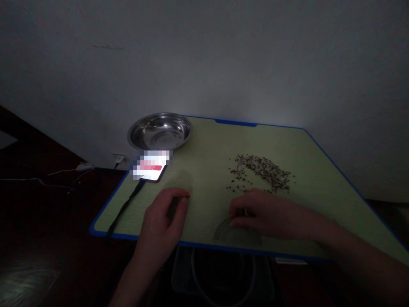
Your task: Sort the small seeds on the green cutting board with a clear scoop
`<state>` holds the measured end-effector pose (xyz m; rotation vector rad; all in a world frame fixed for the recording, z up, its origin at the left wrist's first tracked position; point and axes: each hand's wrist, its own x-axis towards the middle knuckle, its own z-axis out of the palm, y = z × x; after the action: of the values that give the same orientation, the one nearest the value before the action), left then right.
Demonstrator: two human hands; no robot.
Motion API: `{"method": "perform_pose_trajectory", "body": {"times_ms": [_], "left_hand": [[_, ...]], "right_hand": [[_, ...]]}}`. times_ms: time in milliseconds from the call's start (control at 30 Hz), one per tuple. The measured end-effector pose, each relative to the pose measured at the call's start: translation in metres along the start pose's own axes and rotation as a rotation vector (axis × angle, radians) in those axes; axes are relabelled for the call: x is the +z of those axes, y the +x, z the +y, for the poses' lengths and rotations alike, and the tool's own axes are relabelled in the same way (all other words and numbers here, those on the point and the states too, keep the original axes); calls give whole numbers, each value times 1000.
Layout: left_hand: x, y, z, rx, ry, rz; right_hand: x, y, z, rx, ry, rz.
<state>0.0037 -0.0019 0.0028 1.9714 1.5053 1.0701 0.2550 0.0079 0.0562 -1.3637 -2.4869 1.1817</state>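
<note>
My left hand [164, 215] is over the front left of the table, its thumb and fingertips closed in a pinch. A tiny dark speck shows at the fingertips, too small to name. My right hand [252, 212] curls closed at the front middle, fingertips and thumb near each other. Whatever it may hold is hidden. Just below it is a clear, round-edged dish or lid [238, 233], faint in the dim light. Behind the right hand, a loose pile of small brown beans or seeds [265, 168] is spread on the pale green tabletop [207, 170].
A shiny steel basin [164, 132] stands at the back left. In front of it lies a lit phone [155, 172], with a dark strap [124, 209] running to the table's blue edge. Below the front edge is a round, dark pot or bowl [223, 273]. A wall rises behind.
</note>
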Motion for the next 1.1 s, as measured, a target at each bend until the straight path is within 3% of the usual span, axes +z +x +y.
{"method": "perform_pose_trajectory", "body": {"times_ms": [133, 400, 633, 733, 833, 967, 1100], "left_hand": [[0, 0, -1, 8, 12, -8], [-1, 1, -2, 21, 48, -24], [-1, 4, -13, 118, 134, 68], [2, 7, -20, 187, 222, 29], [4, 9, -27, 314, 301, -13], [2, 8, -36, 368, 358, -65], [0, 8, -42, 323, 364, 48]], "right_hand": [[-24, -13, 12, 83, 15, 143], [-61, -43, 72, 328, 75, 414], [-87, -38, 92, 328, 136, 647], [-91, -40, 100, 317, 184, 729], [-92, -48, 109, 330, 170, 776], [-94, -61, 117, 351, 140, 822], [-93, -62, 119, 337, 146, 753]]}}
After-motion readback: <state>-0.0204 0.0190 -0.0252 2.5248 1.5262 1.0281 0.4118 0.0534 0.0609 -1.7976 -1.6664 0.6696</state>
